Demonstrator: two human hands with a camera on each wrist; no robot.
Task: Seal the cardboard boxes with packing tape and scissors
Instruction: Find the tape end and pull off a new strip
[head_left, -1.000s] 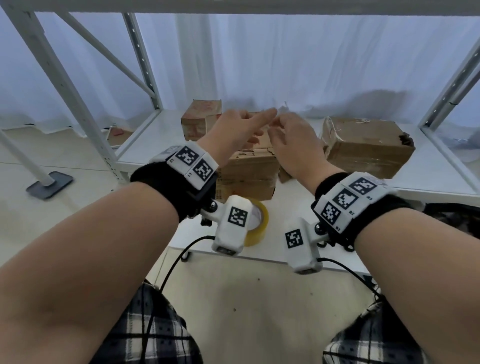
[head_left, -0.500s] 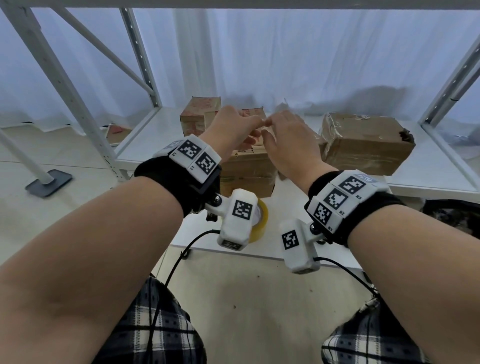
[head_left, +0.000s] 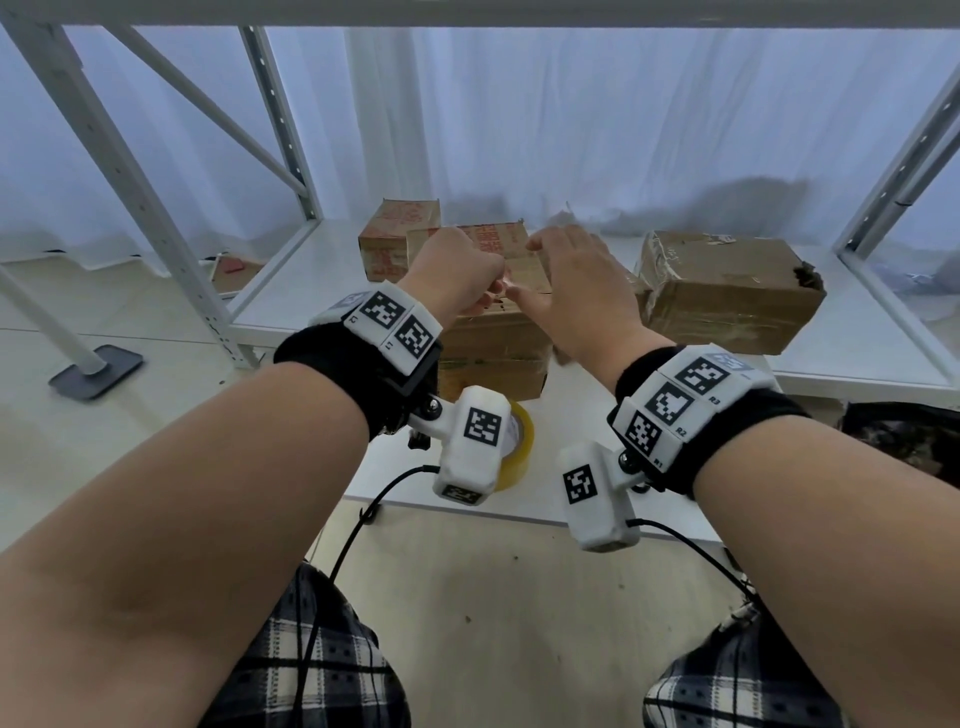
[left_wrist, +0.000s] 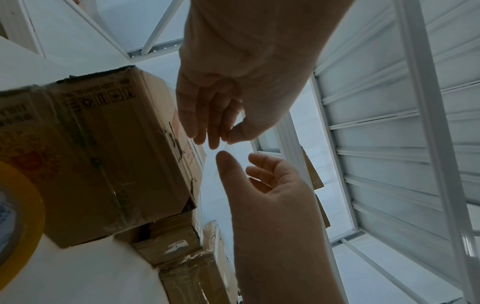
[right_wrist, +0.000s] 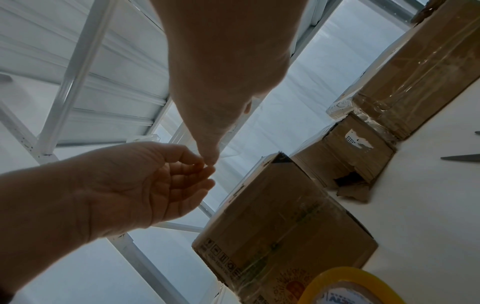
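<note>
Since a second ago both hands have come down from above the stack to the level of its top box, fingertips meeting. Far left on the white shelf (head_left: 291, 306): a small box with red printing (head_left: 397, 236), lettering too blurred to read. Left hand (head_left: 457, 270) is raised in front of the upper stacked box (head_left: 493, 244), which also carries red print that cannot be read from the head view; its fingers are curled, and thumb and forefinger meet at the right thumb tip. What sits in the pinch cannot be told: a faint clear sheet shows between the two hands in the left wrist view, possibly tape (left_wrist: 221, 144), not certain. Below the hands, the lower stacked box (head_left: 493, 353) shows a row of handling symbols and a size code along one edge in the wrist views, code illegible. The yellow tape roll (head_left: 517, 447) stands on edge at the front of the shelf, just in front of this box, well below both hands; blue lettering on its core label (right_wrist: 342, 296), unreadable. Right hand (head_left: 576, 291) is just beside the left, fingers loosely extended, thumb tip against the left fingertips. Further right, a large worn box (head_left: 727, 291) wrapped in clear tape. Scissors (right_wrist: 462, 157): blade tips only, lying on the shelf at the right edge of the right wrist view, well apart from both hands.
</note>
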